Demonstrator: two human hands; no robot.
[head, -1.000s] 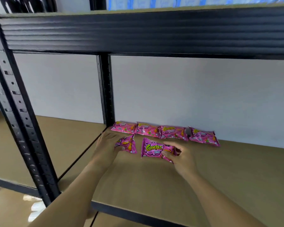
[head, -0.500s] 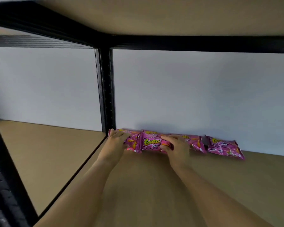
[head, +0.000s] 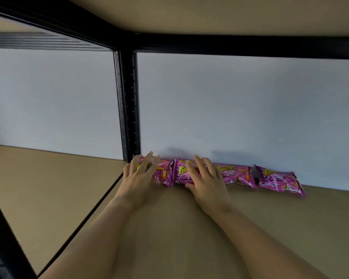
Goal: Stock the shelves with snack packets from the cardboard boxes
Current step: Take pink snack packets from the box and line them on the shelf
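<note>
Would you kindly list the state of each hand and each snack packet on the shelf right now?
left hand: fingers straight, pressing on the leftmost packet
right hand: fingers spread, resting on the second packet
third packet: untouched, against the back wall
fourth packet: untouched, set apart at the right
shelf board: holds one row at its back

Pink Corntoz Chilli Cheez snack packets, four visible in one row along the white back panel: first [head: 163, 173], second [head: 182, 174], third [head: 237, 174], fourth [head: 279, 179], hands, two: left hand [head: 138, 176], right hand [head: 207, 179], black shelf upright [head: 129, 105], one
</note>
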